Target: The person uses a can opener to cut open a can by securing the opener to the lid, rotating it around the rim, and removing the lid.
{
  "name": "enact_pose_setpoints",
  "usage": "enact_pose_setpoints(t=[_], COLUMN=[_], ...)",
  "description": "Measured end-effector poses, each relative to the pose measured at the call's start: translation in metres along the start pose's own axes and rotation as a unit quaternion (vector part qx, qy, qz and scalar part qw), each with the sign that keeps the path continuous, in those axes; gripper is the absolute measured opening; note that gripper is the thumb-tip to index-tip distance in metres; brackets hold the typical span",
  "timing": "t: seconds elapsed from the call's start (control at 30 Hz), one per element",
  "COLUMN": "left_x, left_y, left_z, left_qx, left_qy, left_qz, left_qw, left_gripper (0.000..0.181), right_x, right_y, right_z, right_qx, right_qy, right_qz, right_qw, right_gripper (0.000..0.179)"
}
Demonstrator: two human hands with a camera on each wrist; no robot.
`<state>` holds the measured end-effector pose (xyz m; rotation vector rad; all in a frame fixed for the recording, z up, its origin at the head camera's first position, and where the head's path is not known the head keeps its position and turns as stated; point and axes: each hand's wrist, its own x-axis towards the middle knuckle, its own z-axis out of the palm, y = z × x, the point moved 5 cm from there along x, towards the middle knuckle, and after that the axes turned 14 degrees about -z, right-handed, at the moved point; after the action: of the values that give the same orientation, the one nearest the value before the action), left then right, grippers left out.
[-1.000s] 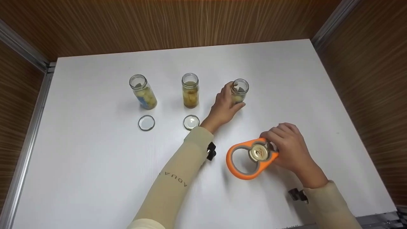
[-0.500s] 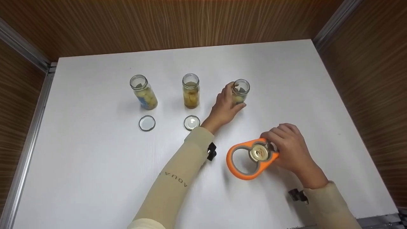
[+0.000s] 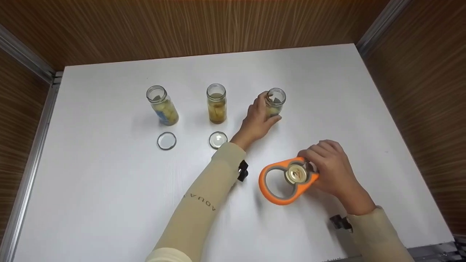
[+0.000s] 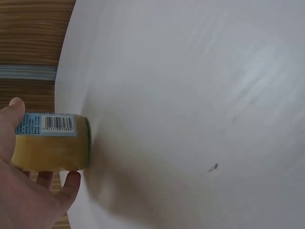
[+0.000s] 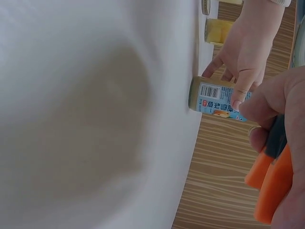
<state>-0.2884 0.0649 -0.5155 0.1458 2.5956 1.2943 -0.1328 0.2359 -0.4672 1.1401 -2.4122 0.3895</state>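
Observation:
My left hand (image 3: 256,122) holds an open glass jar (image 3: 275,109) at the right end of a row of jars, fingers on its far side and thumb on the near side. In the right wrist view the jar shows a blue label (image 5: 219,100) with a barcode. Its base sits close over the white table (image 4: 190,119). Nearer the front, my right hand (image 3: 329,167) grips an orange jar opener (image 3: 275,199) with grey inner edges, above the table. A gold round lid (image 3: 296,174) lies within the opener's smaller opening; the larger opening shows table through it.
Two more open jars of pale fruit, a left jar (image 3: 164,109) and a middle jar (image 3: 217,109), stand upright. A lid (image 3: 166,141) and another lid (image 3: 217,139) lie in front of them. Wood-grain panels (image 3: 204,29) border the table's back and sides.
The jar in my left hand has shifted up slightly in the head view, with the hand moving along a little. My right hand and the jar opener stay almost still.

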Motion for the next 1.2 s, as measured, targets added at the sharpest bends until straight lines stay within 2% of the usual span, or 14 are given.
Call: enact_pose_setpoints(t=[1.2], left_x=[0.0013], left_y=[0.0004], left_z=[0.0023], left_qx=[-0.006], left_qy=[-0.004], left_qz=[0.000], left_qw=[1.0000], left_gripper=[0.078], right_x=[-0.0003], right_y=[-0.0043], right_z=[-0.0005], right_qx=[-0.002], right_qy=[0.008], right_qz=[0.000], right_qw=[1.0000], right_gripper=[0.025])
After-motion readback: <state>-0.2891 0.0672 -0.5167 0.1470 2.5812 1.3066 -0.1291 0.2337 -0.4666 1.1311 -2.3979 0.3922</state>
